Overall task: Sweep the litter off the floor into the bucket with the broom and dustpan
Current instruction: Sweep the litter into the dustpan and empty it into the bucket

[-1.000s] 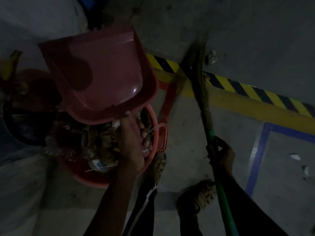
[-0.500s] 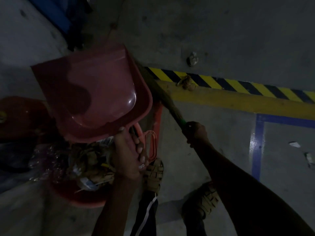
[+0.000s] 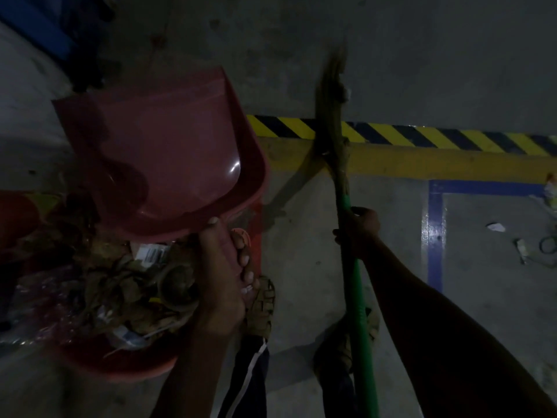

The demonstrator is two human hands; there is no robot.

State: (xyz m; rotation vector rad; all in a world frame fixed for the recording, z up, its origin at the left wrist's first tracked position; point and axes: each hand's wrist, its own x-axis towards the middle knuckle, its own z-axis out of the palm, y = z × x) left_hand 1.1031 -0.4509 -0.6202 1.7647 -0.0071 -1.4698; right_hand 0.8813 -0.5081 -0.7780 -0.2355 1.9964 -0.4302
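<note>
My left hand [image 3: 224, 276] grips the handle of the red dustpan [image 3: 168, 158], which is held raised over the red bucket [image 3: 120, 363]. The pan's inside looks bare. The bucket is heaped with brown leaves, wrappers and other litter [image 3: 129, 285]. My right hand [image 3: 358, 229] grips the green handle of the broom [image 3: 355, 297]. Its brown bristles [image 3: 333, 95] reach out over the striped line onto the grey floor, beside a small crumpled scrap [image 3: 346, 93].
A yellow band and black-and-yellow hazard stripe [image 3: 437, 140] cross the floor, with a blue line [image 3: 435, 236] below. Loose litter scraps [image 3: 495, 227] lie at the right edge. My sandalled feet [image 3: 262, 306] stand beside the bucket. Something blue [image 3: 45, 28] stands top left.
The broom has swung from beside the dustpan to the right and now points straight out across the striped line. The dustpan stays raised over the bucket.
</note>
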